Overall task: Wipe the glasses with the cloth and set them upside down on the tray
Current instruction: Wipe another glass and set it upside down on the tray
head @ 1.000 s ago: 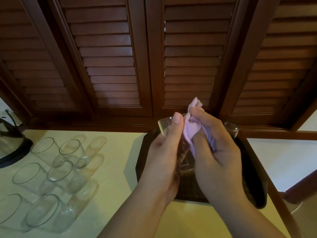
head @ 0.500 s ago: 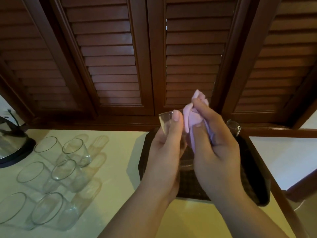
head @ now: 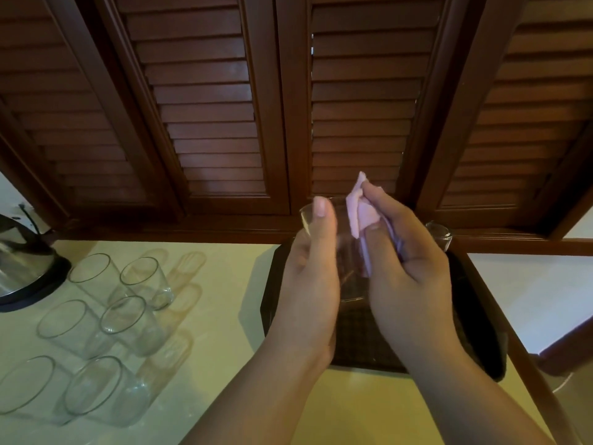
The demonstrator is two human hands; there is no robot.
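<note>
My left hand [head: 313,277] grips a clear glass [head: 348,252] above the dark tray [head: 478,332], thumb up along its rim. My right hand [head: 407,268] pinches a pink cloth [head: 361,213] and pushes it into the glass's mouth, with fingers against the glass's right side. One glass [head: 439,234] stands on the tray's far right corner, partly hidden behind my right hand. Several more glasses [head: 128,322] stand upright on the pale counter at the left.
A steel kettle on a black base [head: 22,264] sits at the far left of the counter [head: 224,316]. Dark louvred wooden doors [head: 208,123] rise behind the counter. A wooden edge runs along the counter's right side, with a white surface [head: 529,293] beyond.
Both hands lifted the glass slightly higher, and the cloth shifted in my right hand's fingers as it worked in the glass. The view drifted a little.
</note>
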